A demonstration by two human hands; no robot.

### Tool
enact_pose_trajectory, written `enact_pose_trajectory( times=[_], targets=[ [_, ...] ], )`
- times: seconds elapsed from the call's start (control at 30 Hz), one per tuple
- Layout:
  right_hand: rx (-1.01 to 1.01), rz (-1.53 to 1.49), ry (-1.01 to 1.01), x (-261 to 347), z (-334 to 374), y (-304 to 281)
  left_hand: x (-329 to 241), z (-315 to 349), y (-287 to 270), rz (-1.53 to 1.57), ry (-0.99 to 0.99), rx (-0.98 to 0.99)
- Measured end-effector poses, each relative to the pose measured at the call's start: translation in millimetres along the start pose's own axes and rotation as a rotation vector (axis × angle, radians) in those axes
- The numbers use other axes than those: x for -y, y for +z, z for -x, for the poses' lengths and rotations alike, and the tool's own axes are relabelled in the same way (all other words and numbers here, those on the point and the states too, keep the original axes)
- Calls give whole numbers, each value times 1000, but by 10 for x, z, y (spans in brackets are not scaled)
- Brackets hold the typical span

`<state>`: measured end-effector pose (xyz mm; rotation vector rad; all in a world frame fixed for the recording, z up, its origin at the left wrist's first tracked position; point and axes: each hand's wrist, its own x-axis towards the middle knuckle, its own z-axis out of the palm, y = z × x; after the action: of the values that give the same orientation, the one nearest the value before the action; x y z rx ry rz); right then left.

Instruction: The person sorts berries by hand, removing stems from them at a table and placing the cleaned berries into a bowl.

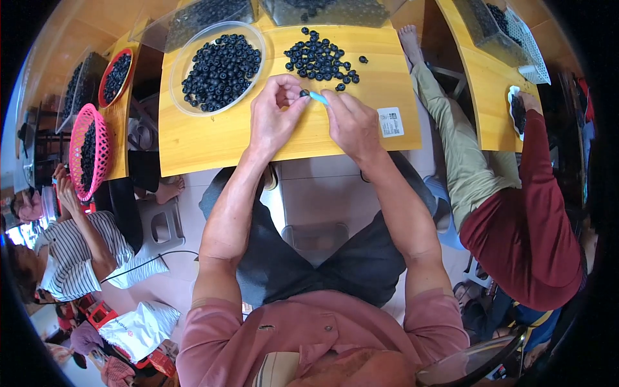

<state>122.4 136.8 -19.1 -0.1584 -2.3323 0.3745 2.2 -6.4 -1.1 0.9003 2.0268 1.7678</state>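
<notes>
My left hand [276, 115] pinches one small black round piece [304, 93], like a bead, between thumb and fingertips. In my right hand [354, 122] is a slim tool with a light blue handle [318, 97], its tip up against that piece. Both hands are raised over the near half of the yellow wooden table [380, 77]. Just beyond them lies a loose pile of similar black pieces [316, 58]. A clear round plastic bowl [173, 84], full of such pieces, stands to the left of the pile.
Clear bins [209, 22] with more black pieces line the table's back. A white label [390, 122] is stuck near the right edge. At left, a person in stripes [84, 238] sits by a pink basket [105, 151]; at right, another in dark red [516, 245] works.
</notes>
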Motion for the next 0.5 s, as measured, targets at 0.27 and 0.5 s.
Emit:
enact_pose_trajectory(
  times=[0.27, 0.5],
  targets=[
    [44, 37, 35, 10, -7, 1, -25, 60, -150, 92, 73, -91],
    [78, 49, 58, 42, -30, -49, -39, 15, -310, -72, 249, -161]
  ],
)
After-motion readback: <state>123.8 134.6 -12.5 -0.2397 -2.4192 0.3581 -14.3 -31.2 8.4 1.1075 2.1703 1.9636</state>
